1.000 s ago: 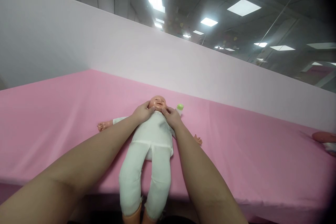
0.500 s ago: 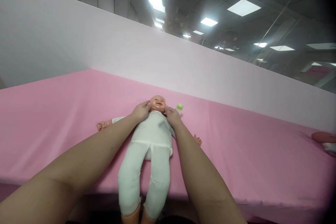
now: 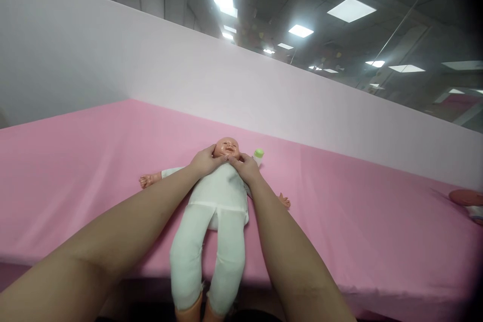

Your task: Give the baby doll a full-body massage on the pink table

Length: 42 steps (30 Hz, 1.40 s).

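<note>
On its back lies a baby doll (image 3: 217, 193) in a white top and trousers, head away from me, legs reaching over the near edge. My left hand (image 3: 206, 162) cups one side of its head and jaw, the thumb laid under the chin. From the other side my right hand (image 3: 247, 167) holds the head the same way, so the thumbs nearly meet below the mouth. The remaining fingers are partly hidden beside and behind the head. Beside my right hand stands a small bottle (image 3: 258, 157) with a light green cap.
A pink sheet (image 3: 339, 221) covers the table, and its front edge runs under the doll's legs. A white panel (image 3: 226, 80) rises along the back. At the far right edge, part of another doll-like thing (image 3: 462, 197) shows, cut off by the frame.
Both thumbs have moved inward from the sides of the doll's head to under its chin. The head has shifted very slightly; the body has stayed put.
</note>
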### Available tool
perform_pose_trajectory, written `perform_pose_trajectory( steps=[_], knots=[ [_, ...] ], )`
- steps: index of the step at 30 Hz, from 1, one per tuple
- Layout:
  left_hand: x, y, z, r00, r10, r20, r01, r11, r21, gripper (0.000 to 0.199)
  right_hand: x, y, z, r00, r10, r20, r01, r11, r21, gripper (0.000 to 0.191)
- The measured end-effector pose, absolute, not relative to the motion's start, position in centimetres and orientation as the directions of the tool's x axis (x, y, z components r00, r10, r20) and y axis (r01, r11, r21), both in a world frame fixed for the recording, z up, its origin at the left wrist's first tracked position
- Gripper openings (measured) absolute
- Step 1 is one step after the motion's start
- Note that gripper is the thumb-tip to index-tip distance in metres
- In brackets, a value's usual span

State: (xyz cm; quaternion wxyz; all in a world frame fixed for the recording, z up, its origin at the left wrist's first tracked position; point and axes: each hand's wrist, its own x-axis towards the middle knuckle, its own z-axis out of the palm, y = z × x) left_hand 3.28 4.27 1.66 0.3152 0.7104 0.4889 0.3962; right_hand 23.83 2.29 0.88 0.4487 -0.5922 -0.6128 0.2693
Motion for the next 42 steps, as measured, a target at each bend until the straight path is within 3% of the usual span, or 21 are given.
perform_pose_trajectory(
  steps=[6,16,21,26,31,37,42],
  knots=[
    [3.5,4.4,1.6,0.194,0.945,0.262,0.465,-0.324,0.824,0.067,23.7,2.2,1.0,0.138,0.962,0.235,0.511,0.134,-0.849,0.062],
    [3.3,5.0,1.0,0.211,0.938,0.277,0.427,-0.343,0.837,0.062,23.8,2.0,1.0,0.045,0.958,0.282,0.434,0.236,-0.869,0.045],
    [3.2,5.5,0.6,0.224,0.926,0.303,0.397,-0.371,0.840,0.062,24.2,2.4,0.8,0.016,0.958,0.287,0.422,0.254,-0.870,0.052],
    [3.3,5.9,-0.1,0.232,0.917,0.325,0.333,-0.389,0.859,0.064,24.5,3.4,-0.2,0.097,0.969,0.227,0.397,0.172,-0.901,0.065],
    [3.6,6.6,-0.5,0.194,0.919,0.343,0.245,-0.384,0.890,0.062,24.5,3.7,-0.5,0.118,0.965,0.233,0.411,0.166,-0.896,0.067],
    [3.3,4.9,1.1,0.214,0.927,0.309,0.401,-0.372,0.837,0.067,23.8,2.1,1.0,0.055,0.966,0.252,0.406,0.209,-0.890,0.055],
    [3.5,3.9,2.0,0.211,0.939,0.272,0.430,-0.339,0.837,0.071,23.3,1.4,1.7,0.107,0.971,0.215,0.421,0.151,-0.894,0.060]
  ],
)
